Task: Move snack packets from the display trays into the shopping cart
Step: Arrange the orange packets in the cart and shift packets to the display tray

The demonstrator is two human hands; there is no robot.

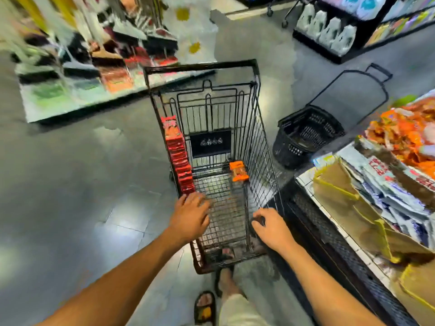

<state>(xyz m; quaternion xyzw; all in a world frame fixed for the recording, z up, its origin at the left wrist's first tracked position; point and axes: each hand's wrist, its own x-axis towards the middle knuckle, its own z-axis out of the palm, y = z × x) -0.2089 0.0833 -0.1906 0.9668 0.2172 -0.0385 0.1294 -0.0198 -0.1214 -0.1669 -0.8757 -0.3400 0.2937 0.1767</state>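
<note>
Sitting in cart [260, 128]: red pkts [180, 158] along its left wall, orange pkt [238, 171] on floor. L hand [190, 217] relaxed, holding nothing; R hand [270, 228] grips cart rim. Drop step looks done; next I'd reach right to display trays [334, 191].

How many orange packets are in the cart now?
1: an orange packet on the cart floor, far right corner. Red packets along the left wall may hide others.

There is one cart [261, 149] and one basket [306, 135]. The cart holds one orange packet [239, 171] and red packets [180, 158], too blurred to count.
</note>
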